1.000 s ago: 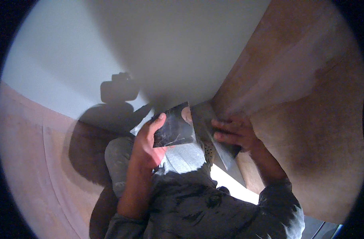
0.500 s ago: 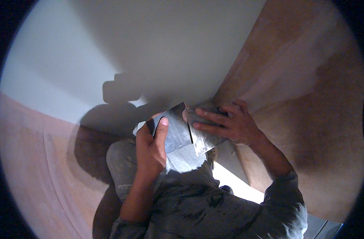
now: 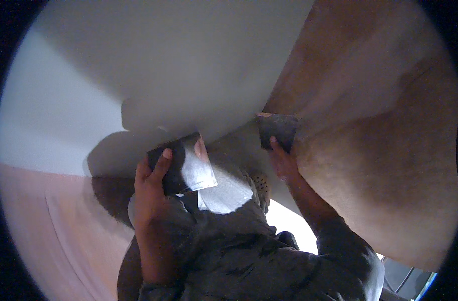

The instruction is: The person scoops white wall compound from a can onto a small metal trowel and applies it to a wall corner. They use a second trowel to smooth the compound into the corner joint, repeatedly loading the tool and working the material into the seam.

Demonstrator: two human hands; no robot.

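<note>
My left hand (image 3: 153, 183) grips a dark, shiny flat metal plate (image 3: 189, 170) over my lap, thumb on its face; a pinkish patch shows near the plate's right edge. My right hand (image 3: 281, 158) is closed on a second, dark square blade (image 3: 276, 128), raised beside the corner where the pale wall (image 3: 199, 70) meets the brown panel (image 3: 369, 140). A thin pinkish strip runs along that blade's top edge. Whether the blade touches the panel, I cannot tell.
A pinkish curved panel (image 3: 53, 220) is at my left. A perforated shoe (image 3: 261, 188) shows beyond my lap, beside a bright area (image 3: 289, 226) at lower right. My head's shadow falls on the pale wall.
The two blades, together half a second ago, are now apart: my right hand has moved up and away toward the panel, while my left has shifted leftward with its plate.
</note>
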